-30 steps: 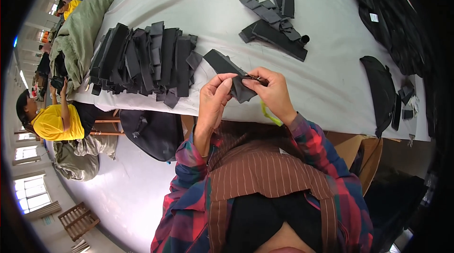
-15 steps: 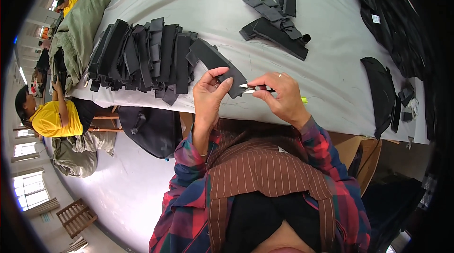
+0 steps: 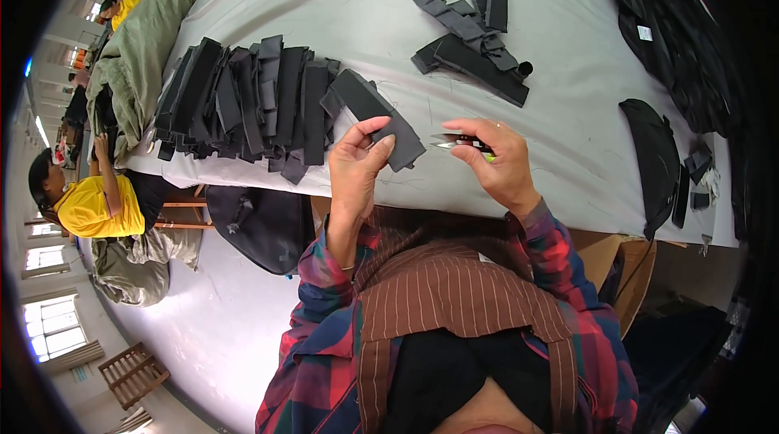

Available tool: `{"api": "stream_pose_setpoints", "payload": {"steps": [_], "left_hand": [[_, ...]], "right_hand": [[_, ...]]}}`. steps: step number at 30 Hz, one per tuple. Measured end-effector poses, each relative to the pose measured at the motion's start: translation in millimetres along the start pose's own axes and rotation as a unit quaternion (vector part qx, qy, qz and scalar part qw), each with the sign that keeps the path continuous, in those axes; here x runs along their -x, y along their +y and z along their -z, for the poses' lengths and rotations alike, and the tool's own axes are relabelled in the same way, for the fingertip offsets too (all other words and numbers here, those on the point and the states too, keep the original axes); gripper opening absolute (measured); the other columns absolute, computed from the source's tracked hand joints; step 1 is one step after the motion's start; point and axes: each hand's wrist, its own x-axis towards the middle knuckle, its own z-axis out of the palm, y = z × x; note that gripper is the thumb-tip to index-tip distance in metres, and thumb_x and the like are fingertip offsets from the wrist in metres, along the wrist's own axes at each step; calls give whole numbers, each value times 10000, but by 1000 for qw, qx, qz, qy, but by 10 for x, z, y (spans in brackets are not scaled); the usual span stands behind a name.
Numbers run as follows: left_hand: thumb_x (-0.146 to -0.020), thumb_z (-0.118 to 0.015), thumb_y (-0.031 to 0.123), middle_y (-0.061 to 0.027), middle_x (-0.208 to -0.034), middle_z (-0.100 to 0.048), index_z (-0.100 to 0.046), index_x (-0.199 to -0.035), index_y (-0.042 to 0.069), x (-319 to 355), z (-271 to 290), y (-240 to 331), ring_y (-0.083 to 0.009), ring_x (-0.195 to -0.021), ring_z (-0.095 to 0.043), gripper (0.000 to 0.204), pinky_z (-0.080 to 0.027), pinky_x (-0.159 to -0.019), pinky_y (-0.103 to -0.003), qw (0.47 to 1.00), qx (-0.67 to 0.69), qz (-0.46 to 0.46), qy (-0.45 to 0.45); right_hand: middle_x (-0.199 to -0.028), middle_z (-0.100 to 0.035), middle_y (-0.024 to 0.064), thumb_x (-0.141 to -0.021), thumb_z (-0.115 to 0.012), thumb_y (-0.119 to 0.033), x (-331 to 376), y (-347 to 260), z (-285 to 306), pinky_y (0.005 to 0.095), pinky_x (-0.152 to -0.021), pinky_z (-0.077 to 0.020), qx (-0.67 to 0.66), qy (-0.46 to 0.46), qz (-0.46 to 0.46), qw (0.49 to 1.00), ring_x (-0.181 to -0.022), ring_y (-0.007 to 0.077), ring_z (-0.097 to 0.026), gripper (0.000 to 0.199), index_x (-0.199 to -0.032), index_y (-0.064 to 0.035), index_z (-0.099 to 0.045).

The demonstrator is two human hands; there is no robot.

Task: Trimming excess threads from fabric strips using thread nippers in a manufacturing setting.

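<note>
Strip (image 3: 371, 104): was held over the tabletop (image 3: 568, 150), its long axis slanting from upper left to lower right.
Left hand (image 3: 357, 162): was nearer, fingers pinching the strip's lower part.
Right hand (image 3: 501, 164): gripped the snips (image 3: 468, 140), blades slightly parted.
Blade tips: pointed left, just beside the strip's lower end, apart.
Pile (image 3: 239, 101): lay left.

Dark cloth strip (image 3: 370, 103), flat, slanting; small scissors (image 3: 466, 140), blades parted, just right of the strip, tips toward it.

No text can be read, even on the white label (image 3: 645, 33).
</note>
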Motion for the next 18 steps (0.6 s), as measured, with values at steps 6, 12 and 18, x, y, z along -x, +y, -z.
{"api": "stream_pose_setpoints", "payload": {"steps": [6, 12, 18], "left_hand": [[-845, -613, -31, -77, -950, -643, -574, -1123, -35, 17, -13, 57, -97, -779, -616, 281, -511, -666, -211, 999, 33, 17, 3], [-872, -564, -23, -116, -992, -646, -548, -1125, -55, 1, 62, 0, -164, -847, -651, 256, -549, -746, -292, 997, 58, 39, -21], [-873, -577, 15, -115, -1027, -638, -535, -1151, -24, 24, 29, 34, -174, -885, -643, 283, -538, -759, -307, 991, 121, 49, -33]], "right_hand": [[-813, -651, 68, -792, -653, -112, 13, 45, 27, 291, -691, -434, -5, -56, -9, 998, -719, 202, -580, 168, -947, -49, -671], [-861, -654, 79, -800, -645, -104, 30, 51, -25, 286, -719, -449, -49, -59, -6, 997, -765, 202, -587, 173, -954, -28, -666], [-904, -675, 58, -846, -625, -97, 100, 128, -93, 261, -775, -455, -220, -32, -102, 970, -812, 144, -607, 164, -985, -15, -656]]}}
